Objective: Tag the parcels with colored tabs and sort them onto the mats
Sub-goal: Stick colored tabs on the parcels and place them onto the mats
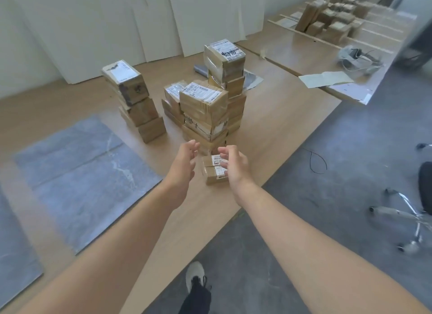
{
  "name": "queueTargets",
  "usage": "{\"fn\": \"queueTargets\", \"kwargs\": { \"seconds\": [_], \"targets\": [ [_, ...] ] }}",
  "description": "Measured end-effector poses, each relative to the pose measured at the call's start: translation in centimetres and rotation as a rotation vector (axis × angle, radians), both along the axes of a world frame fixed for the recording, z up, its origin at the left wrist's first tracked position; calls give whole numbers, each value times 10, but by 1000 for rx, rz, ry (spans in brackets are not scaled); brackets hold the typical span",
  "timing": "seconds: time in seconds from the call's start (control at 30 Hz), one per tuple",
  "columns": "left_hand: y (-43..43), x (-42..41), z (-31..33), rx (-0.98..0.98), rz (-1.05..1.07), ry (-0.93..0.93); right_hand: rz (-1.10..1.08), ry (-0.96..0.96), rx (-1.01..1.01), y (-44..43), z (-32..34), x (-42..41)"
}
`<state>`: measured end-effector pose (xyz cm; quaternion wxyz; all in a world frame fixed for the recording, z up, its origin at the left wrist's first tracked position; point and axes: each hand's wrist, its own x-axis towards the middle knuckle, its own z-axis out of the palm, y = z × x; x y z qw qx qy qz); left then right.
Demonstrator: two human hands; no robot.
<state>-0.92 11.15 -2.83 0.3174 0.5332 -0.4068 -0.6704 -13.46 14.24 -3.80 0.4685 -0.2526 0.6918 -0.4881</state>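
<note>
Relaxed and grasping nothing, left hand (184,160) and right hand (235,165) flank a small brown cardboard parcel (214,173); sorting onto the grey rectangular mat (81,173) seems barely begun.

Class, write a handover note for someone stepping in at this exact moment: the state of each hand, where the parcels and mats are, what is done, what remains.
Left hand: open, holding nothing, just left of the small parcels near the table edge.
Right hand: open, fingers over the small parcels' right side; contact unclear, no grip.
Parcel stacks: left stack, middle stack, tall stack behind it.
Near grey mat and second mat show no parcels.
Done: nothing sorted; no coloured tabs visible.
Left: tag every parcel, sort onto the mats.
</note>
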Motion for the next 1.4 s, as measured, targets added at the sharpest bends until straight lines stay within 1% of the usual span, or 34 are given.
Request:
{"fn": "queueTargets", "kwargs": {
  "seconds": [0.23, 0.47, 0.57, 0.63, 0.77, 0.87, 0.97, 1.13, 1.3, 1.4],
  "targets": [
    [-61, -43, -59, 86, -53, -47, -62, 36, 118, -49, -53, -49],
    [-81, -65, -101, 194, -40, -160, -40, 150, 195, -69, -103, -86],
    [-88, -73, -117, 239, -3, -230, -27, 149, 223, -81, -126, -99],
    [-89, -79, -137, 255, 70, -256, -10, 160, 249, -86, -144, -110],
    [-85, -91, -167, 268, 195, -270, 74, 130, 306, -91, -166, -125],
    [-80, -96, -177, 273, 255, -258, 129, 143, 330, -91, -172, -132],
    [-76, -101, -177, 265, 295, -229, 134, 174, 315, -92, -175, -137],
    [-69, -89, -160, 268, 372, -167, 151, 175, 283, -91, -167, -131],
    [-63, -74, -126, 241, 477, -175, 217, 152, 238, -93, -142, -118],
    [-55, -64, -94, 292, 570, -156, 285, 133, 197, -93, -121, -105]
  ]
}}
